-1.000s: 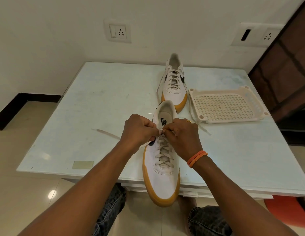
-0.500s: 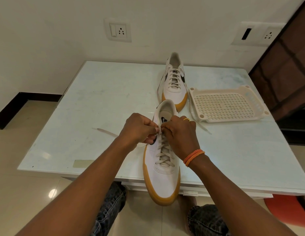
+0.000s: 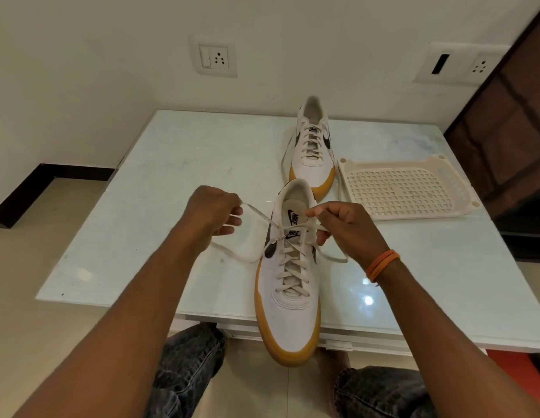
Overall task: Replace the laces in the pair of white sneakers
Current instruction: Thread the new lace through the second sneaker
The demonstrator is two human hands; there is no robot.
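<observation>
The near sneaker [image 3: 288,285] lies at the tabletop's [image 3: 160,182] six o'clock edge, toe overhanging. The left hand [image 3: 213,214] and right hand [image 3: 345,226] each hold a lace [image 3: 258,213] end in a tight grip, apart. The second sneaker [image 3: 312,149] sits at twelve o'clock.

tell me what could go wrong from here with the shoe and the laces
1. The near sneaker sticks out past the table edge toward the knees; a hard tug from the left hand and right hand on the lace could tip it off.
2. The pull looks uneven, so the free ends may come out at different lengths.
3. The far sneaker has loose lace ends trailing beside the tray; they could snag.
</observation>
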